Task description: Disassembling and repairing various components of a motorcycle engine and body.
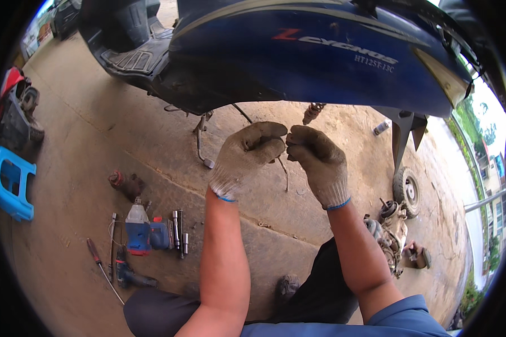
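Observation:
My left hand (251, 149) and my right hand (312, 154), both in dirty knitted gloves with blue cuffs, meet fingertip to fingertip below a blue scooter body (320, 73). Each has its fingers closed in a pinch; anything between them is too small or hidden to make out. Just above my right hand a coil shock absorber (312, 112) hangs from the scooter. A thin wire or hose (286, 177) dangles below my fingers, its upper end hidden. A metal stand (202, 140) is to the left of my left hand.
At lower left lie an impact driver (138, 231), a drill (130, 275), sockets (177, 227), a screwdriver (98, 258) and a red-brown part (126, 185). A blue stool (22, 202) and red scooter (17, 112) stand left. Right are a wheel (406, 191) and engine assembly (388, 236).

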